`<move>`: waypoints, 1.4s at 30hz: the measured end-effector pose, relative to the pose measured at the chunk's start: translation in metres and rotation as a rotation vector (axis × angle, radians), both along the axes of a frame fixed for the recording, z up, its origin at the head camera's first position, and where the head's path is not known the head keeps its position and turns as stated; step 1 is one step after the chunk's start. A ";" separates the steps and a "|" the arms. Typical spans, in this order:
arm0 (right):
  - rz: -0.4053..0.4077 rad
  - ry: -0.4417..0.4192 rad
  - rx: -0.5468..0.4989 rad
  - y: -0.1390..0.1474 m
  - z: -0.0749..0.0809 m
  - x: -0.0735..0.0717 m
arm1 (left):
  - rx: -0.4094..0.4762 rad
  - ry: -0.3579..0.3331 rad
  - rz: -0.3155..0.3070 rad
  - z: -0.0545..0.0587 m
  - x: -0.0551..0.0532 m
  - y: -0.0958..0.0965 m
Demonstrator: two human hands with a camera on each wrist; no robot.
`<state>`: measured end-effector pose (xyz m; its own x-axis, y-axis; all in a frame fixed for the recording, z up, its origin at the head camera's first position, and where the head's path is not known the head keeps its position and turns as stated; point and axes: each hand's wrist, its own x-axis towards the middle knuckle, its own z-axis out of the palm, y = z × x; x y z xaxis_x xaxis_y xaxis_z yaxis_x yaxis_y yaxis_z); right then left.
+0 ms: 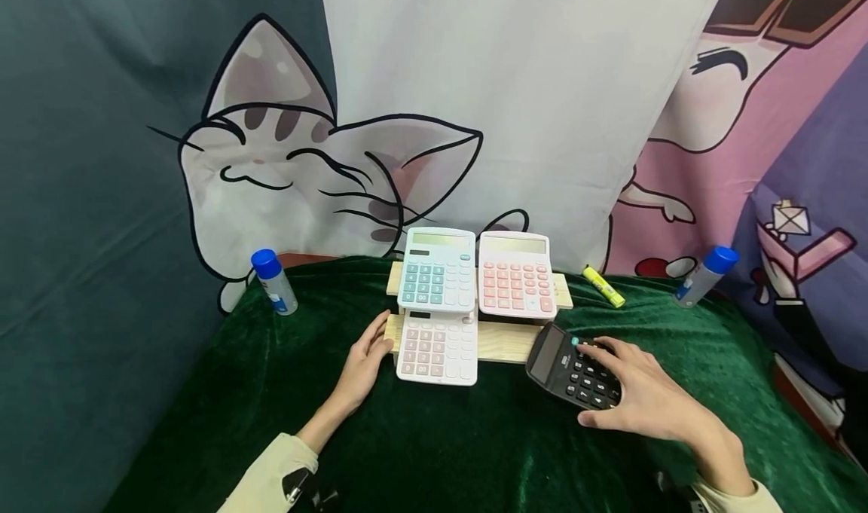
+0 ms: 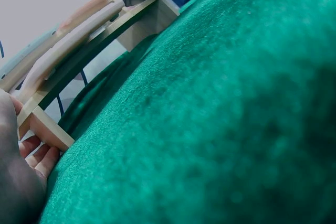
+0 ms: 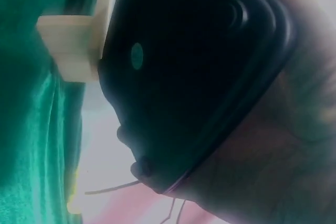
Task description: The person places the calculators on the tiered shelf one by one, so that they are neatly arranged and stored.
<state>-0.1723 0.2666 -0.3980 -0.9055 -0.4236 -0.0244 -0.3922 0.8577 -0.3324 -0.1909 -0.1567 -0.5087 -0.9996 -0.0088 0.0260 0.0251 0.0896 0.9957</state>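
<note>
My left hand (image 1: 362, 366) grips the left end of a two-tier wooden stand (image 1: 511, 341); in the left wrist view its fingers (image 2: 46, 162) curl about the end block. A black calculator (image 1: 576, 370) is held in my right hand (image 1: 647, 392), fingers over the keys and thumb along the near edge. It is tilted, its screen end overlapping the stand's lower right end. The right wrist view shows its dark underside (image 3: 173, 87). A white calculator (image 1: 437, 347) leans on the lower tier; a blue-and-white calculator (image 1: 437, 270) and a pink-and-white one (image 1: 515, 276) lean on the upper tier.
Blue-capped bottles stand at the left (image 1: 274, 283) and the right (image 1: 707, 276). A yellow tube (image 1: 603, 285) lies right of the stand. Dark green velvet cloth (image 1: 434, 445) covers the table, and a cartoon-printed curtain (image 1: 542, 83) hangs behind.
</note>
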 end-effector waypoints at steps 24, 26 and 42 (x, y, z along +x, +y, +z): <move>-0.157 0.187 -0.088 -0.065 -0.057 -0.003 | -0.011 0.021 -0.018 -0.002 0.003 -0.006; -0.191 0.202 -0.095 -0.069 -0.057 -0.004 | 0.001 0.019 -0.027 0.000 0.000 -0.004; -0.010 0.027 0.010 -0.062 -0.026 0.010 | 0.026 0.012 -0.037 0.002 -0.003 -0.003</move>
